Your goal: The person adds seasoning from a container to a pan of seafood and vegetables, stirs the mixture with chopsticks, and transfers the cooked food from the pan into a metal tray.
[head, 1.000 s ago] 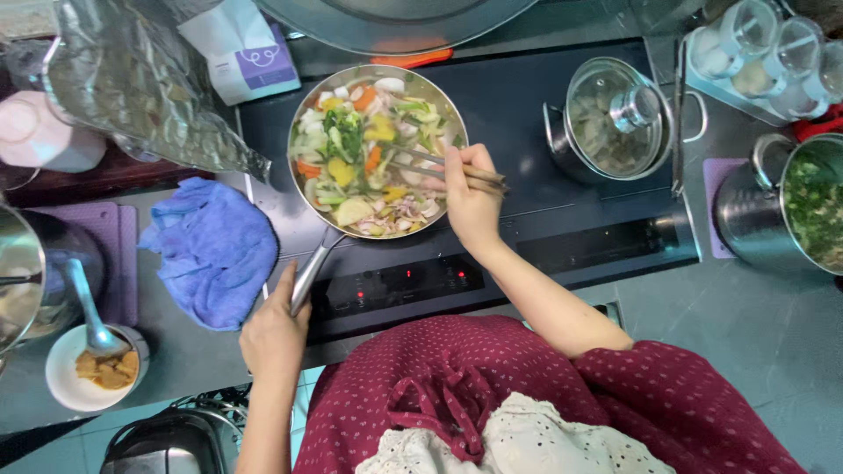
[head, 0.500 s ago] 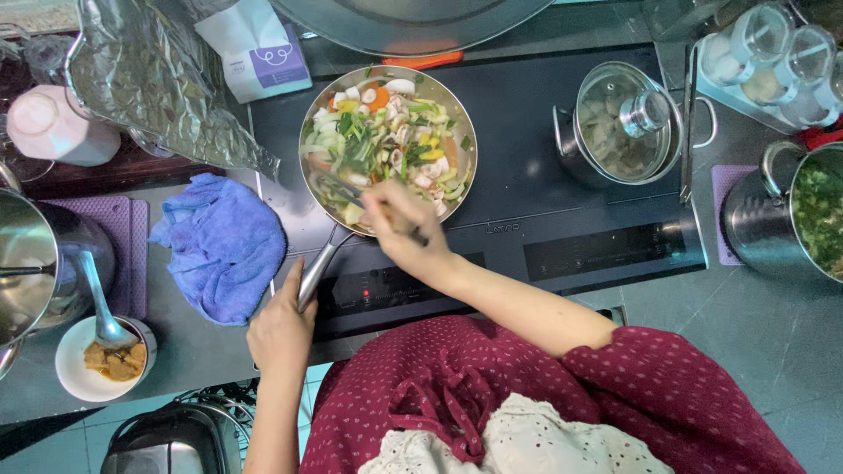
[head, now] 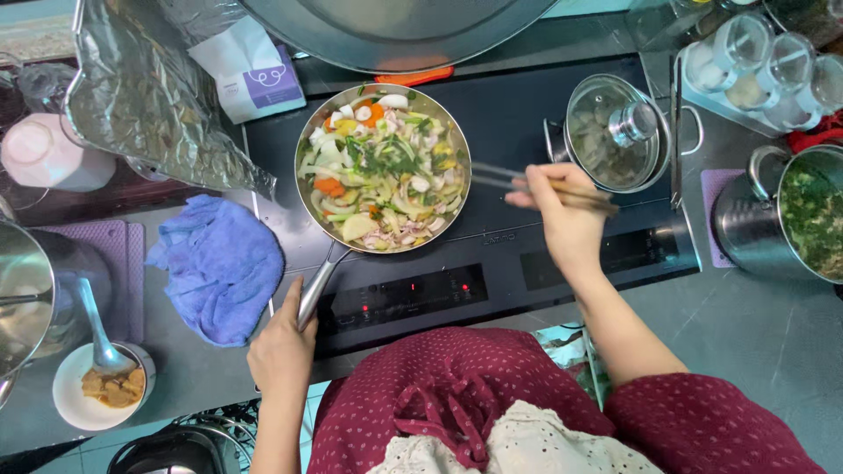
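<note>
Head view looks straight down on a black induction cooktop [head: 527, 254]. The frying pan [head: 383, 167], full of mixed vegetables, sits on the cooktop's left zone, its rim close to the cooktop's left edge. The left hand [head: 283, 347] is clenched around the end of the pan handle [head: 316, 285], which juts past the cooktop's front edge toward the person. The right hand [head: 562, 219] pinches a pair of chopsticks [head: 536, 186] whose tips hover just outside the pan's right rim, clear of the food. Between pan and lidded pot [head: 615, 132] lies a bare strip of glass where that hand is working. A blue cloth [head: 219, 263] lies just left of the cooktop, near the handle. A foil sheet [head: 149, 88] hangs over the pan's upper-left side. A steel pot of greens [head: 799, 219] stands well apart on the right counter.
</note>
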